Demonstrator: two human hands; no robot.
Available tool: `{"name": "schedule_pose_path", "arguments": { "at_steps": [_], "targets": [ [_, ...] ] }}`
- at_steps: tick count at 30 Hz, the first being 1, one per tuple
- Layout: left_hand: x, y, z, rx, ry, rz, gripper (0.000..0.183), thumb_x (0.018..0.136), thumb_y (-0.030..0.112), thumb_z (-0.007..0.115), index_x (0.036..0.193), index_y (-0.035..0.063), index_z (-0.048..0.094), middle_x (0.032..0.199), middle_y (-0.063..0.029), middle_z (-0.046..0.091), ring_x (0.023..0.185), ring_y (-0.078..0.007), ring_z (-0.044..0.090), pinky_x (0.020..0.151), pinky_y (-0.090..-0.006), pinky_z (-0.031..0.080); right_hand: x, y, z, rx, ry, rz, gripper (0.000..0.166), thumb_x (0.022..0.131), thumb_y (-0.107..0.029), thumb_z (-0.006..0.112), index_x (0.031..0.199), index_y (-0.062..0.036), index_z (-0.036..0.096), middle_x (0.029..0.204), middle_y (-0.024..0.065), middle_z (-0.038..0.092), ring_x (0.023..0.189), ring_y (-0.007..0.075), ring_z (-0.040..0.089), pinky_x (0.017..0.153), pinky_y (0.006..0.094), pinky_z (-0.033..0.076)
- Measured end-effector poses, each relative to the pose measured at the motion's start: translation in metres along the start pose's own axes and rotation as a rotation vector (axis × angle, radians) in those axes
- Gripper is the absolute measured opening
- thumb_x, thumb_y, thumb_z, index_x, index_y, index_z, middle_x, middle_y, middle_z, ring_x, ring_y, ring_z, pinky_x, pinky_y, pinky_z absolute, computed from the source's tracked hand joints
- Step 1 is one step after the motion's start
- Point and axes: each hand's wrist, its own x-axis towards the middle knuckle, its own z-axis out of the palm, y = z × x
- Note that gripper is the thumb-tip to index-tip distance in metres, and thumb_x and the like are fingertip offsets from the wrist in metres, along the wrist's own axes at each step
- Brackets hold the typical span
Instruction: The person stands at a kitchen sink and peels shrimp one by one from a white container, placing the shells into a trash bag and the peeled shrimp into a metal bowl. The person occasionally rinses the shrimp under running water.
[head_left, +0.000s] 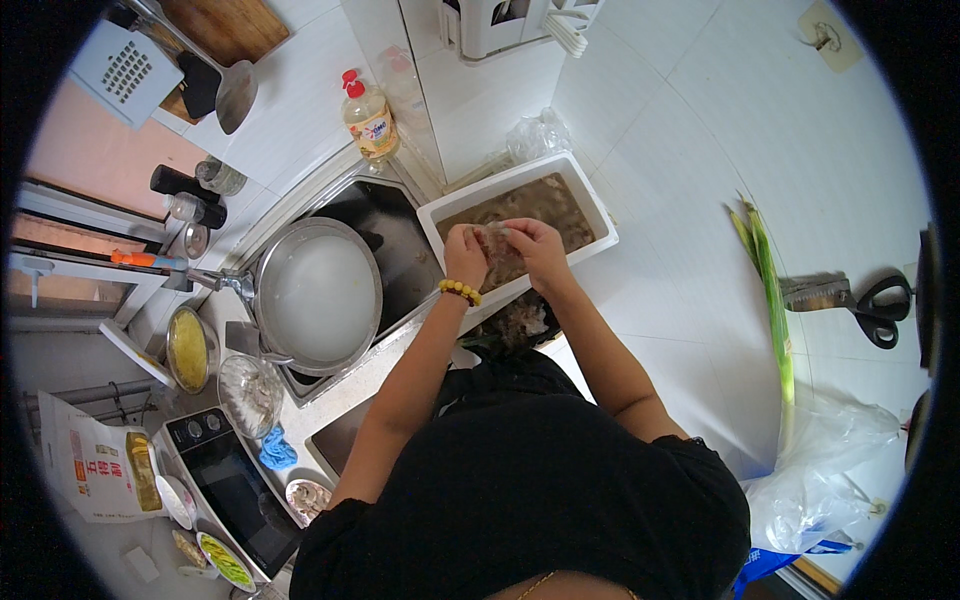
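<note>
My left hand (466, 256) and my right hand (536, 251) meet over a white foam box (429, 217). Pinched between the fingers of both is a small translucent item (496, 238), maybe a shrimp; the fingertips partly hide it. Murky brownish water (551, 196) with blurred lumps fills the box. Below the box, close to my body, a black-lined bin (491, 330) holds pale brown scraps (521, 321). A large metal basin (375, 259) of cloudy white liquid stands in the steel sink (409, 255), left of my left hand.
A dish soap bottle (371, 127) stands behind the sink, and the faucet (232, 280) reaches over its left side. A bowl of pale pieces (307, 501), a blue cloth (277, 450) and a microwave (232, 487) are at lower left. Scallions (769, 300) and scissors (877, 307) are at right.
</note>
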Motion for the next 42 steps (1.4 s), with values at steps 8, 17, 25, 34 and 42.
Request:
{"name": "schedule_pose_path", "arguments": {
  "at_steps": [8, 17, 25, 34, 42],
  "targets": [
    [-0.004, 0.020, -0.008, -0.565, -0.256, -0.295, 0.023, 0.096, 0.019, 0.047, 0.107, 0.0013, 0.059, 0.086, -0.0032, 0.063, 0.064, -0.0101, 0.059, 0.056, -0.0257, 0.050, 0.003, 0.002, -0.010, 0.032, 0.025, -0.005, 0.015, 0.085, -0.007, 0.059, 0.096, 0.0030, 0.062, 0.084, 0.0047, 0.063, 0.072, 0.0099, 0.058, 0.065, 0.0233, 0.049],
    [-0.008, 0.018, -0.015, -0.390, -0.389, -0.137, 0.026, 0.094, 0.012, 0.047, 0.113, -0.0027, 0.058, 0.092, -0.0066, 0.065, 0.074, -0.0132, 0.064, 0.065, -0.0275, 0.055, 0.004, 0.002, -0.011, -0.017, -0.013, -0.009, 0.015, 0.085, -0.007, 0.060, 0.095, 0.0039, 0.061, 0.082, 0.0059, 0.063, 0.070, 0.0103, 0.059, 0.062, 0.0237, 0.049],
    [-0.010, 0.015, -0.013, -0.014, -0.235, 0.115, 0.028, 0.093, 0.011, 0.046, 0.113, -0.0042, 0.058, 0.092, -0.0083, 0.066, 0.075, -0.0136, 0.064, 0.067, -0.0263, 0.053, -0.002, -0.002, -0.003, -0.102, 0.014, -0.034, 0.014, 0.085, -0.006, 0.059, 0.095, 0.0039, 0.062, 0.082, 0.0052, 0.064, 0.069, 0.0089, 0.058, 0.062, 0.0221, 0.047],
    [-0.011, 0.011, -0.013, -0.235, -0.309, -0.049, 0.025, 0.090, 0.011, 0.052, 0.109, -0.0022, 0.061, 0.094, -0.0076, 0.067, 0.080, -0.0121, 0.063, 0.070, -0.0264, 0.051, -0.002, 0.003, -0.001, -0.254, 0.019, -0.141, 0.014, 0.084, -0.007, 0.060, 0.092, 0.0045, 0.062, 0.077, 0.0065, 0.063, 0.067, 0.0099, 0.058, 0.058, 0.0238, 0.047],
    [-0.010, 0.011, -0.011, -0.066, -0.188, 0.041, 0.025, 0.089, 0.011, 0.051, 0.108, -0.0025, 0.061, 0.092, -0.0107, 0.067, 0.077, -0.0137, 0.063, 0.069, -0.0280, 0.051, 0.002, 0.005, 0.004, -0.279, 0.052, -0.165, 0.015, 0.083, -0.006, 0.060, 0.093, 0.0046, 0.062, 0.076, 0.0067, 0.064, 0.065, 0.0105, 0.059, 0.058, 0.0247, 0.048]
  ]
}}
